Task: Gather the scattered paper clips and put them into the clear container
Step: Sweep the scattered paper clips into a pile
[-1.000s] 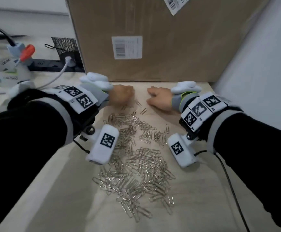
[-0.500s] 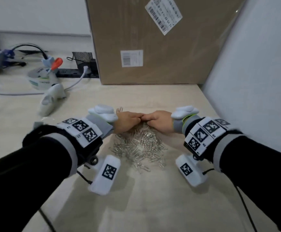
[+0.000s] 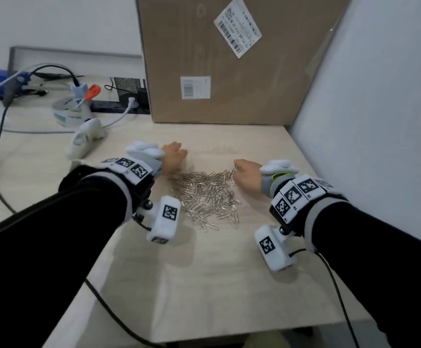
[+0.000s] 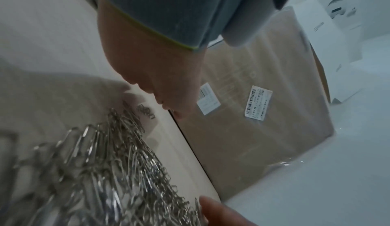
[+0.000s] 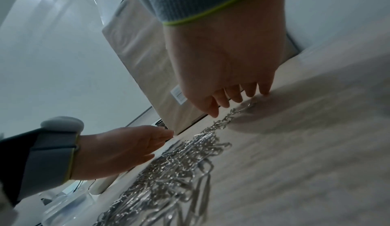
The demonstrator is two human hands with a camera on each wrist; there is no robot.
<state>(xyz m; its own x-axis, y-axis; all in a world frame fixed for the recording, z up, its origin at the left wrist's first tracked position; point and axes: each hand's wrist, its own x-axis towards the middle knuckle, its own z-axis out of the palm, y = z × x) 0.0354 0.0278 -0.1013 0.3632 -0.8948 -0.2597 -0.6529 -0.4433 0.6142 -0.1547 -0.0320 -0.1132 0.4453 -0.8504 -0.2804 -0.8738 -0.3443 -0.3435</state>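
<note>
The paper clips [image 3: 205, 195] are seen heaped in one silver pile on the table [image 3: 204, 285], directly between the two hands. The left hand [image 3: 173, 156] is set at the pile's left edge, fingers straight and together, nothing held. The right hand [image 3: 246, 175] is placed at the pile's right edge, its fingers [image 5: 250, 91] pointed down onto the outermost clips, uncurled and gripping none. The hands are kept apart, the pile bracketed between them. A cardboard box [image 3: 229, 59] is stood beyond both hands
</note>
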